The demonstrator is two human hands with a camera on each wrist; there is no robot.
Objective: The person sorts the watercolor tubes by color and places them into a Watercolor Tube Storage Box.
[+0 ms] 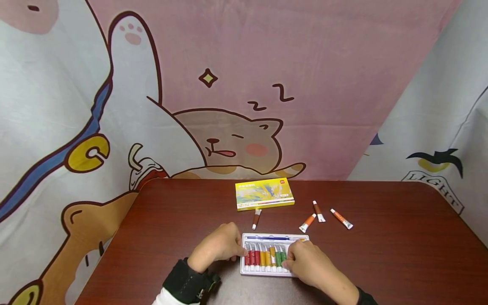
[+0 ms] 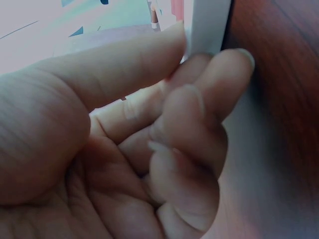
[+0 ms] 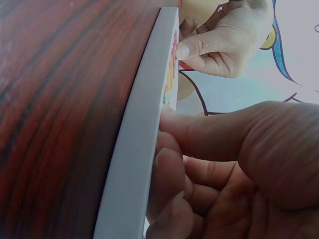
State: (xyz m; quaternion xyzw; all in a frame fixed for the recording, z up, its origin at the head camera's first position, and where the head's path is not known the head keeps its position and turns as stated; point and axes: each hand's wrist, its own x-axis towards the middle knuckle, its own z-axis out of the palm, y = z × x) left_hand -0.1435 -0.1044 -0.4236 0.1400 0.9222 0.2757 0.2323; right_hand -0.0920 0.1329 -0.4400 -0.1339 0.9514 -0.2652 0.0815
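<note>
A white paint tray (image 1: pixel 267 273) lies on the table with a row of red, yellow and green paint tubes (image 1: pixel 262 259) and a blue-handled paintbrush (image 1: pixel 267 238) along its far side. My left hand (image 1: pixel 221 243) holds the tray's left rim, its thumb (image 3: pixel 192 49) close to the red tubes. Over the right part of the tray, my right hand (image 1: pixel 310 260) has its fingers curled, the thumb tip at a green paint tube (image 1: pixel 284 256). The fingers largely hide what they pinch. The right hand covers the tray's right end.
Behind the tray sits a yellow paint box (image 1: pixel 264 194), with a brown tube (image 1: pixel 256 219) by its near edge. Another brown tube (image 1: pixel 318 212) and two orange tubes (image 1: pixel 307 223) lie farther right. A cartoon-printed curtain (image 1: pixel 228 63) hangs behind the table (image 1: pixel 400 237).
</note>
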